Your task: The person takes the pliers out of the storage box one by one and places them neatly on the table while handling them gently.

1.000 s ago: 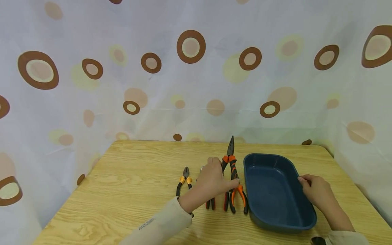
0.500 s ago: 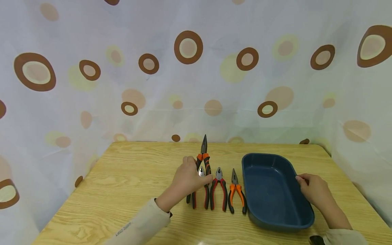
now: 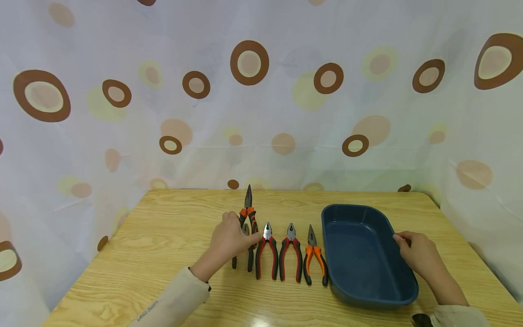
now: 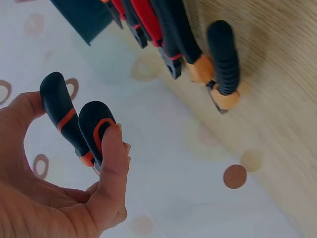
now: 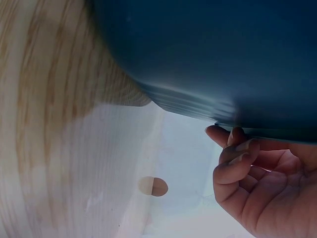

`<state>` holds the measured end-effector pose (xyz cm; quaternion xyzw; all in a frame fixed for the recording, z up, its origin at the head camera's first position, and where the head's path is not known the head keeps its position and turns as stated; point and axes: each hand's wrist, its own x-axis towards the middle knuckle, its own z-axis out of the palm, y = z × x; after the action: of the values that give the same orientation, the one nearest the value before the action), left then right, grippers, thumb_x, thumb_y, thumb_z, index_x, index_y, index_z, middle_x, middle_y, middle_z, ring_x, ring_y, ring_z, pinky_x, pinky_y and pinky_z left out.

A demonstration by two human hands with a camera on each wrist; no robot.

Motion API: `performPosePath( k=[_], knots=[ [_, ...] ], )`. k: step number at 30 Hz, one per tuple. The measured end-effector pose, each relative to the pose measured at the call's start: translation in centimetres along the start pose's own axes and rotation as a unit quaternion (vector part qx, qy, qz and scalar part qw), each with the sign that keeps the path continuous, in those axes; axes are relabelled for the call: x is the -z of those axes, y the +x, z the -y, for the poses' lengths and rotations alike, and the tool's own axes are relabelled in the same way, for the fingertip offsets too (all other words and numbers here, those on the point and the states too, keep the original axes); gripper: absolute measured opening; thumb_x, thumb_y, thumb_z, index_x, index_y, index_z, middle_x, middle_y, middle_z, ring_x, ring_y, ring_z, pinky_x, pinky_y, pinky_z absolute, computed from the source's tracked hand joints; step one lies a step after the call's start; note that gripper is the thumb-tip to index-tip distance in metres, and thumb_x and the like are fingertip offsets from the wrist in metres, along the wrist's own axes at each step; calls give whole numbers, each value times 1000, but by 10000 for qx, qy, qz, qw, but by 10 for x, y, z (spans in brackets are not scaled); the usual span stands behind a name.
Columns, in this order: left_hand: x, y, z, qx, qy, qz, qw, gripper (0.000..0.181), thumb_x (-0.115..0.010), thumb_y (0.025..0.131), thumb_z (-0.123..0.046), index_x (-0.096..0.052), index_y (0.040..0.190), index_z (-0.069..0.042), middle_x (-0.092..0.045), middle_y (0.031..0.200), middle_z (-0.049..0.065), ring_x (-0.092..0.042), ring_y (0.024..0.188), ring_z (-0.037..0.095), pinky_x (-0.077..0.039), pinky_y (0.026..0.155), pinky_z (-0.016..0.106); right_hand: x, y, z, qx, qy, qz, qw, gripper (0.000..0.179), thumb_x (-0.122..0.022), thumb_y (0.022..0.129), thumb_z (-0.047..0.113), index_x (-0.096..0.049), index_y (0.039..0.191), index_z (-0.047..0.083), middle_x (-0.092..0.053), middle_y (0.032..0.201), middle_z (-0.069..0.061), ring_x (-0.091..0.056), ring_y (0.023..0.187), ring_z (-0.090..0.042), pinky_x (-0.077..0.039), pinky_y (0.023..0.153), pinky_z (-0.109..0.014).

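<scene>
My left hand [image 3: 229, 237] holds long-nose pliers [image 3: 248, 200] with black and orange handles, raised above the table, jaws pointing away. In the left wrist view, the thumb and fingers grip the handles [image 4: 64, 111]. Below and partly hidden by this hand lie combination pliers [image 3: 250, 259]; their yellow and black handles [image 4: 224, 57] show in the left wrist view. My right hand [image 3: 421, 254] pinches the right rim of a dark blue rectangular tray [image 3: 367, 259], which stands on the table. Curled fingers [image 5: 233, 171] meet the tray edge in the right wrist view.
To the right of the left hand lie two red-and-black combination pliers, one [image 3: 267, 232] beside the other [image 3: 291, 232]. Orange-and-black long-nose pliers [image 3: 313, 250] lie close to the tray's left side. A dotted curtain [image 3: 286, 113] hangs behind the wooden table [image 3: 180, 213].
My left hand has carried the long-nose pliers leftward past the row of pliers, uncovering the red-handled pairs and now covering part of the yellow-handled pair. The right hand stays at the tray rim.
</scene>
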<state>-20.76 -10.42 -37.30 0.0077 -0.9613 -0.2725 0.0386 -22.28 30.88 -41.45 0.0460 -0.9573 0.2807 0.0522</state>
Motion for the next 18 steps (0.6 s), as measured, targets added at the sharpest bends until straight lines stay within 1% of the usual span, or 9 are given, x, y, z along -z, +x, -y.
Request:
performPosePath(
  k=[5, 11, 16, 18],
  knots=[
    [1, 2, 14, 168, 82, -9, 9998, 58, -77, 75, -38, -49, 98, 7, -45, 90, 16, -44, 50, 21, -35, 43, 29, 0, 0, 0, 38, 23, -44, 10000, 37, -44, 101, 11, -54, 111, -24, -62, 88, -31, -61, 73, -33, -49, 62, -46],
    [1, 5, 31, 280, 253, 28, 9993, 63, -77, 77, -40, -50, 103, 11, -48, 94, 20, -46, 52, 23, -37, 44, 30, 0, -1, 1, 62, 52, -75, 9999, 36, -45, 101, 9, -55, 111, -24, -62, 88, -31, -61, 73, -34, -49, 62, -46],
    [0, 5, 43, 330, 297, 83, 9990, 72, -78, 77, -38, -49, 113, 17, -50, 100, 25, -48, 54, 23, -39, 45, 31, 0, -2, 1, 57, 53, -69, 9999, 36, -45, 101, 10, -55, 111, -24, -62, 91, -33, -61, 75, -36, -50, 63, -47],
    [-1, 6, 47, 373, 282, 120, 9988, 73, -78, 76, -37, -48, 115, 18, -50, 101, 26, -48, 55, 23, -39, 45, 31, 0, -1, 0, 50, 52, -63, 10000, 36, -45, 101, 10, -55, 111, -24, -62, 92, -33, -62, 76, -38, -50, 64, -48]
  ],
)
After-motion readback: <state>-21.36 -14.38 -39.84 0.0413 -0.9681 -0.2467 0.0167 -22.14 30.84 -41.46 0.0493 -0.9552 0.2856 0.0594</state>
